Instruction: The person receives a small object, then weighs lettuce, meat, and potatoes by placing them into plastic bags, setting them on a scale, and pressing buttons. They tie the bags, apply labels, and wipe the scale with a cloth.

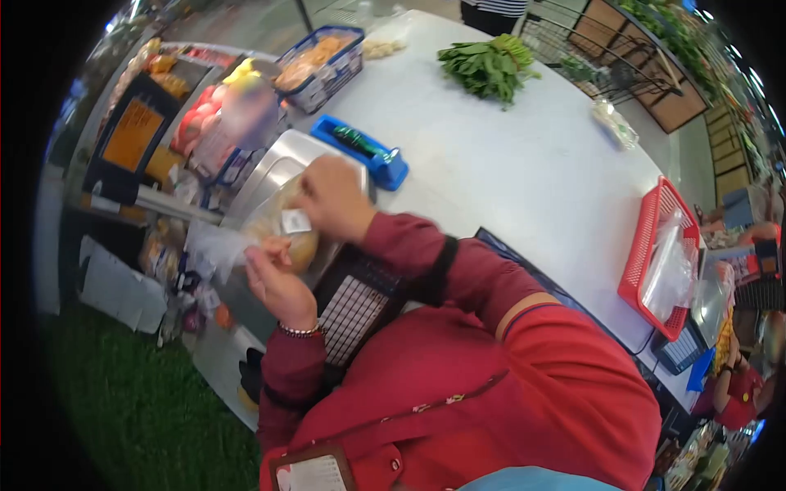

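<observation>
A clear plastic bag (268, 219) with yellowish round produce inside lies over the metal plate of a scale (282, 159). My left hand (280, 286), with a beaded bracelet at the wrist, pinches the gathered end of the bag. Curled over the bag's other side is my right hand (336, 200), somewhat blurred, its fingers closed beside a small white label (295, 220). Whether those fingers grip the bag or the label is hidden. The scale's keypad (354, 315) sits below my hands.
Beyond the scale is a blue tape dispenser (360, 151). The white table (508, 172) bears leafy greens (489, 67), a blue basket (319, 69), a wrapped packet (614, 124) and a red basket (647, 254) with plastic bags. Bagged fruit (201, 123) stands left. Other people are at the edges.
</observation>
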Demonstrator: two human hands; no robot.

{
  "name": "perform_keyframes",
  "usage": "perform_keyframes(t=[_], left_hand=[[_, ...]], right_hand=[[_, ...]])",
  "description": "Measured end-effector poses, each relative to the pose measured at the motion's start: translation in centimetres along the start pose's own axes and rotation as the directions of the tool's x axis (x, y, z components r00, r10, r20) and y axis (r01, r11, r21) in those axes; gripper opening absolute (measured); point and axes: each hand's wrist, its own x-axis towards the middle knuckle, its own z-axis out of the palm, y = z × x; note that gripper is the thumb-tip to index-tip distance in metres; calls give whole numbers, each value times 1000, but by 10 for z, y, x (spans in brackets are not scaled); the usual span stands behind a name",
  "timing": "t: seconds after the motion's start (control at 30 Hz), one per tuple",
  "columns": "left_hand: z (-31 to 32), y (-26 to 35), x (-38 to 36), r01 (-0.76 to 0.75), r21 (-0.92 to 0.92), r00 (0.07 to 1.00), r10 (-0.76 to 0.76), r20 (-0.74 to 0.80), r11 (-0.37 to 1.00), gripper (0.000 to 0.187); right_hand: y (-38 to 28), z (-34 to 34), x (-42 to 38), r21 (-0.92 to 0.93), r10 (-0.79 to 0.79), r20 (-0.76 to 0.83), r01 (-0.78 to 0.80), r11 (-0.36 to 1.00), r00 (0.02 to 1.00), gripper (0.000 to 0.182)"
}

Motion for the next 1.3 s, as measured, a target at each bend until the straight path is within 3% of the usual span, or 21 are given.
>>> perform_keyframes(t=[0.07, 0.1, 0.13, 0.17, 0.2, 0.23, 0.33, 0.37, 0.47, 0.53, 0.67, 0.7, 0.77, 0.83, 0.9, 0.93, 1.0, 1.07, 1.1, 1.2, 1.3], left_hand=[[-6, 2, 4, 0, -45, 1000, -1, -1, 999, 39], [-11, 5, 4, 30, -61, 999, -29, 24, 998, 40], [-12, 6, 5, 43, -67, 999, -42, 18, 997, 40], [-12, 5, 7, 56, -77, 998, -55, 14, 995, 40], [-12, 5, 8, 70, -87, 998, -69, 13, 994, 40], [-18, -2, 8, 16, -104, 1000, -13, 21, 994, 41], [3, 1, 17, 25, -10, 995, -24, 100, 1000, 41], [2, 3, 21, 26, 9, 986, -27, 166, 1000, 40], [-6, 12, 27, 59, 157, 978, -89, 191, 986, 36], [-8, 26, 23, -58, 328, 980, -9, 198, 943, 33], [-13, 38, 24, -237, 520, 942, 63, 330, 821, 27], [-20, 35, 27, -198, 561, 940, -7, 342, 804, 26], [-37, 28, 36, -135, 644, 929, -130, 346, 753, 25], [-31, 36, 40, 66, 526, 944, -225, 243, 848, 26], [-28, 38, 43, 272, 387, 917, -359, 173, 881, 27], [-28, 37, 48, 367, 315, 887, -431, 164, 875, 28], [-31, 39, 53, 485, 189, 841, -514, 168, 854, 26], [-31, 40, 53, 545, 86, 809, -550, 205, 834, 22], [-31, 42, 50, 520, 66, 834, -522, 179, 852, 22], [-36, 49, 42, 440, -9, 891, -435, 131, 898, 23], [-43, 43, 34, 361, -89, 922, -341, 181, 928, 26]], right_hand=[[50, -4, 7, 8, -57, -293, 62, 998, 954, 21], [82, -10, 12, -39, 67, -257, -80, 996, 964, 18], [113, -25, 15, -126, 179, -182, -204, 971, 967, 20], [133, -47, 22, -83, 467, 29, -463, 882, 884, 27], [157, -49, 24, -228, 541, 65, -515, 826, 839, 29], [152, -45, 25, -254, 528, 50, -501, 827, 848, 34], [169, -37, 37, -150, 519, 443, -511, 847, 731, 43], [172, -35, 39, -33, 466, 481, -516, 856, 742, 45], [177, -44, 25, 32, 474, 365, -519, 854, 802, 35], [124, -85, 2, -260, 498, 138, -454, 852, 856, 26], [161, -68, -29, -277, 645, 307, -583, 764, 700, 21], [171, -65, -32, -511, 657, 184, -499, 699, 731, 21], [184, -61, -28, -863, 561, -39, -310, 398, 827, 21], [148, -80, -13, -562, 456, 169, -295, 773, 874, 20], [87, -97, 6, -107, 224, 376, -198, 974, 899, 20], [51, -97, 16, 157, 55, 448, -139, 978, 892, 20], [-10, -86, 27, 369, -358, 465, 190, 910, 809, 21], [-52, -69, 23, 159, -557, 346, 538, 828, 755, 22], [-54, -51, 23, 16, -534, 334, 562, 827, 777, 26], [-73, -41, 5, -102, -403, 5, 402, 910, 915, 33], [-92, -35, -17, -86, -315, 35, 317, 945, 948, 31]])
